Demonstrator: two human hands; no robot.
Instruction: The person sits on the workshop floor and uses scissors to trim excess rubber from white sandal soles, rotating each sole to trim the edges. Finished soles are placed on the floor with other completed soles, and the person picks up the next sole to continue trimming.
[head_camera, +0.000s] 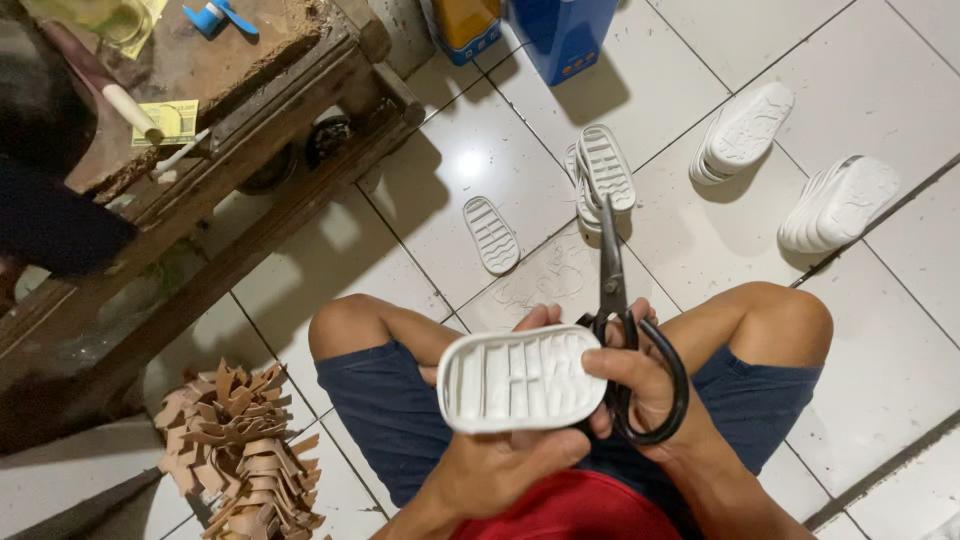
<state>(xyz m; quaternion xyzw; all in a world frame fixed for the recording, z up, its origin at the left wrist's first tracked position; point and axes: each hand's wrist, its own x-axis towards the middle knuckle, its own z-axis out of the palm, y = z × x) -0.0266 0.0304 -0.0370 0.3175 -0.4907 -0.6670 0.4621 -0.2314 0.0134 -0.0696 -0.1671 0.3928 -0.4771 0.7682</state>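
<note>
Your left hand (500, 465) holds the white shoe sole (518, 378) from below, fingers closed round its near edge, tread side up toward you. The sole's long axis runs roughly left-right across your lap, slightly tilted up at its right end.

Your right hand (640, 385) is closed through the loops of the black scissors (612, 290); the thumb rests on the sole's right end, so the two hands meet there. The blades point away from you, up past the sole's right tip, shut or nearly shut; can't tell exactly. The sole sits directly left of the scissor hand, touching it; the blade line is roughly perpendicular to the sole's long axis. The right hand is nearer the sole's right edge, the left hand carries its weight.

Beyond the blades, on the tiled floor (700, 230): one single sole (492, 234) lying flat and three stacks of white soles (603, 170) (742, 132) (838, 203), all well apart from your hands. Left of your left knee is a pile of brown cut pieces (240, 450). Farther left is a wooden table (250, 110).
</note>
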